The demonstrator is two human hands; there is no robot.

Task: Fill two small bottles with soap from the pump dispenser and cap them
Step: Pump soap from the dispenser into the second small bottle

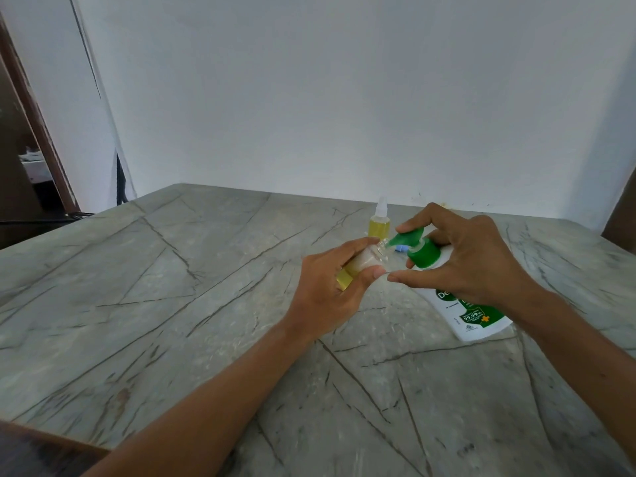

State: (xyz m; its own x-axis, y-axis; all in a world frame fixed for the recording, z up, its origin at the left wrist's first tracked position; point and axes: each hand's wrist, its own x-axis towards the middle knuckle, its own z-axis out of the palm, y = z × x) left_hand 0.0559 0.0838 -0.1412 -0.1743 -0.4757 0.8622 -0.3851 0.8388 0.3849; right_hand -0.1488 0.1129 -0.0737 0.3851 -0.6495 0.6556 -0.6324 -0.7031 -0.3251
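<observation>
My left hand (330,287) grips a small clear bottle (361,261), tilted, with yellow liquid at its low end and its open mouth right at the green pump spout (406,237). My right hand (464,256) is curled over the white pump dispenser (464,315); the index finger lies on the green pump head and the thumb reaches under towards my left thumb. A second small bottle (378,225), full of yellow liquid with a white tip on, stands upright behind. A small blue piece (503,248), perhaps a cap, lies by the pump collar.
The grey marbled table (206,304) runs wide to the left and front. A white wall stands close behind the table. A dark cable and a brown door frame (34,132) are at the far left. A brown edge shows at the far right.
</observation>
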